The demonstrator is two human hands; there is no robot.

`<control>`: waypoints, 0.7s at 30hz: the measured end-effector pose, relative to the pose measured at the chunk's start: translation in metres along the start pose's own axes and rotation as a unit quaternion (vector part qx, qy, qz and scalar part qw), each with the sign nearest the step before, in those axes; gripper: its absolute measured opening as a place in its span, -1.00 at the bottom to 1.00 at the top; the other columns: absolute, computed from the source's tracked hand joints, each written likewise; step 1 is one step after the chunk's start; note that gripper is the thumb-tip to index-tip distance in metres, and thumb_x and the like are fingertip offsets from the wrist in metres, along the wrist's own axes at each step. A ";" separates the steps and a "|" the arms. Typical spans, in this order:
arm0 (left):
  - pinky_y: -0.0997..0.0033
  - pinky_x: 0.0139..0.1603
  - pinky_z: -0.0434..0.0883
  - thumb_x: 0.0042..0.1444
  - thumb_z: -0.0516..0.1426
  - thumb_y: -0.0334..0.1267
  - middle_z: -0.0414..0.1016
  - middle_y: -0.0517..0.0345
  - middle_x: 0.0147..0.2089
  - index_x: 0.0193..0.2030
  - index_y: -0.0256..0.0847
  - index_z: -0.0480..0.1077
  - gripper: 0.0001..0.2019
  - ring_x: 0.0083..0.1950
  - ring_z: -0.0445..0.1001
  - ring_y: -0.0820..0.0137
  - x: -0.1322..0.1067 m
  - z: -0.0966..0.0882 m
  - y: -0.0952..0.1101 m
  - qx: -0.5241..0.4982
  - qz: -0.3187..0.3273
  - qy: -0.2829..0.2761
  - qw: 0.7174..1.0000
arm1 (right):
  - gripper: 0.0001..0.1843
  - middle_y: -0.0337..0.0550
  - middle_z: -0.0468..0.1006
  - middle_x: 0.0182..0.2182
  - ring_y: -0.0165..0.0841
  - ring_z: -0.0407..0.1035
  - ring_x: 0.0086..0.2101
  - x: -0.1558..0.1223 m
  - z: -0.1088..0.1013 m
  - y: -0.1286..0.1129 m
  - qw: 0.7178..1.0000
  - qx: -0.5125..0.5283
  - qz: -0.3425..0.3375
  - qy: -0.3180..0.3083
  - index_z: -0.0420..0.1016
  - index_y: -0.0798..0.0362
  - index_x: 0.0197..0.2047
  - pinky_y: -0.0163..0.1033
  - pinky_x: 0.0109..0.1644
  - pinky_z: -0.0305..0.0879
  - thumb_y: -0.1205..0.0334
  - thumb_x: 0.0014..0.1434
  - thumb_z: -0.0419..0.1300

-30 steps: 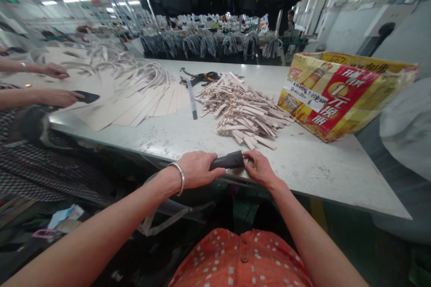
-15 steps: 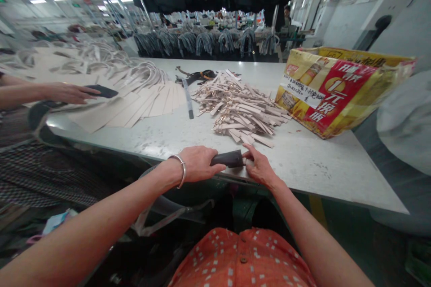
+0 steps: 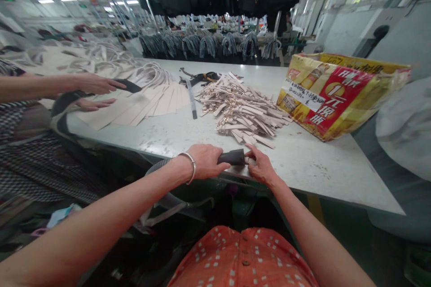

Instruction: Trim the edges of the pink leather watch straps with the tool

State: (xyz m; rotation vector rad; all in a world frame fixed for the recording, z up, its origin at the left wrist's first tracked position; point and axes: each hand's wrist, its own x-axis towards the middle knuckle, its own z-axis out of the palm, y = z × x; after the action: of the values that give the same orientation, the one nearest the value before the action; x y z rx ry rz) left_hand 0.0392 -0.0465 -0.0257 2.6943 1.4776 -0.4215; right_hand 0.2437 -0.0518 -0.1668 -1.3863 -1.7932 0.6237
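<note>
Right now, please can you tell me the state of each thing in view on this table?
Left hand: closed around a dark strap piece.
Right hand: touching the strap's end.
Cream strips with buckles: loose heap.
Pale flat strips: fanned, overlapping.
Metal ruler: lying flat.
Printed carton: crumpled.

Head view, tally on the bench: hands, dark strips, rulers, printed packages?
Hands: 4 (left hand, right hand, co-worker's hand, co-worker's other hand)
Dark strips: 2 (strip between own hands, strip by co-worker's hand)
Metal ruler: 1
Printed package: 1
Total: 8
</note>
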 end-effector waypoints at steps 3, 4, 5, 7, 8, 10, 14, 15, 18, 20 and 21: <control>0.28 -0.32 0.33 0.05 -0.16 0.23 0.54 -0.06 -0.25 -0.19 -0.16 0.42 -0.44 -0.23 0.49 0.14 -0.003 0.004 -0.008 -0.021 -0.014 -0.007 1.000 | -0.19 -0.22 0.51 -0.22 -0.35 0.36 -0.25 0.000 0.001 0.001 1.000 0.006 0.007 -0.002 0.16 -0.05 0.17 -0.21 -0.06 0.27 0.53 -0.22 0.03; 0.30 -0.31 0.33 0.05 -0.16 0.23 0.54 -0.05 -0.24 -0.19 -0.16 0.42 -0.44 -0.23 0.49 0.16 -0.004 0.006 -0.012 -0.026 -0.021 -0.009 0.999 | -0.20 -0.22 0.51 -0.23 -0.36 0.36 -0.25 0.000 0.001 0.001 1.000 0.005 0.006 -0.003 0.18 -0.04 0.16 -0.22 -0.06 0.27 0.53 -0.22 0.04; 0.32 -0.32 0.32 0.05 -0.15 0.23 0.54 -0.04 -0.24 -0.19 -0.15 0.41 -0.44 -0.23 0.49 0.18 -0.006 0.006 -0.017 -0.029 -0.028 -0.012 0.999 | -0.22 -0.22 0.51 -0.24 -0.36 0.36 -0.26 -0.001 0.001 0.001 1.000 0.003 0.003 -0.003 0.20 -0.03 0.15 -0.22 -0.06 0.27 0.53 -0.22 0.05; 0.36 -0.36 0.30 0.04 -0.15 0.24 0.54 -0.01 -0.25 -0.21 -0.14 0.42 -0.45 -0.26 0.49 0.21 -0.008 0.007 -0.027 -0.035 -0.036 -0.020 0.999 | -0.27 -0.22 0.51 -0.25 -0.36 0.36 -0.26 -0.001 0.002 0.000 1.000 -0.004 -0.008 -0.001 0.25 -0.02 0.12 -0.23 -0.06 0.26 0.51 -0.20 0.08; 0.37 -0.39 0.28 0.04 -0.15 0.24 0.54 0.00 -0.27 -0.23 -0.13 0.42 -0.46 -0.28 0.48 0.22 -0.009 0.007 -0.032 -0.041 -0.036 -0.027 0.998 | -0.29 -0.22 0.51 -0.26 -0.36 0.36 -0.26 -0.001 0.002 -0.001 1.000 -0.007 -0.014 0.000 0.26 -0.02 0.11 -0.23 -0.06 0.26 0.50 -0.19 0.10; 0.40 -0.43 0.25 0.04 -0.15 0.23 0.54 0.03 -0.29 -0.25 -0.12 0.42 -0.47 -0.32 0.47 0.25 -0.010 0.006 -0.040 -0.056 -0.031 -0.039 0.997 | -0.31 -0.22 0.51 -0.27 -0.36 0.36 -0.26 -0.001 0.003 -0.001 1.000 -0.010 -0.021 0.001 0.27 -0.02 0.10 -0.22 -0.06 0.26 0.46 -0.17 0.13; 0.43 -0.44 0.23 0.03 -0.12 0.23 0.54 0.05 -0.31 -0.27 -0.13 0.43 -0.47 -0.34 0.46 0.29 -0.004 0.003 -0.044 -0.081 -0.013 -0.059 0.995 | -0.35 -0.23 0.51 -0.27 -0.37 0.36 -0.26 0.000 0.004 -0.001 1.000 0.004 -0.023 -0.005 0.28 -0.05 0.10 -0.21 -0.06 0.26 0.43 -0.14 0.14; 0.43 -0.45 0.22 0.03 -0.12 0.23 0.54 0.05 -0.32 -0.27 -0.14 0.43 -0.47 -0.35 0.45 0.29 -0.001 0.003 -0.044 -0.085 -0.009 -0.062 0.994 | -0.35 -0.23 0.51 -0.27 -0.37 0.37 -0.25 0.001 0.004 0.000 1.000 0.008 -0.023 -0.006 0.29 -0.05 0.09 -0.20 -0.05 0.26 0.43 -0.13 0.14; 0.44 -0.46 0.20 0.02 -0.11 0.24 0.53 0.06 -0.34 -0.28 -0.15 0.44 -0.47 -0.36 0.45 0.30 0.005 0.004 -0.045 -0.091 0.003 -0.061 0.994 | -0.37 -0.23 0.52 -0.26 -0.36 0.37 -0.23 0.001 0.004 0.001 1.000 0.015 -0.024 -0.008 0.30 -0.05 0.08 -0.19 -0.04 0.26 0.43 -0.14 0.13; 0.44 -0.47 0.20 0.02 -0.11 0.24 0.52 0.08 -0.35 -0.29 -0.14 0.43 -0.47 -0.37 0.44 0.30 0.006 0.007 -0.047 -0.100 0.009 -0.058 0.993 | -0.38 -0.23 0.51 -0.26 -0.36 0.37 -0.24 0.001 0.004 0.001 0.999 0.020 -0.026 -0.005 0.30 -0.04 0.06 -0.19 -0.03 0.25 0.43 -0.14 0.13; 0.43 -0.46 0.20 0.03 -0.12 0.24 0.52 0.08 -0.35 -0.29 -0.14 0.43 -0.47 -0.37 0.44 0.30 0.005 0.009 -0.049 -0.106 0.009 -0.057 0.993 | -0.40 -0.23 0.51 -0.26 -0.36 0.37 -0.24 0.001 0.004 0.001 0.999 0.022 -0.026 -0.003 0.31 -0.03 0.04 -0.20 -0.03 0.26 0.43 -0.14 0.13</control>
State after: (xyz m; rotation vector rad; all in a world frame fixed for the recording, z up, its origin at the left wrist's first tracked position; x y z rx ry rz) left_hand -0.0011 -0.0172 -0.0311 2.4731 1.3811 -0.3868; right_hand 0.2411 -0.0505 -0.1700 -1.3060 -1.8033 0.6372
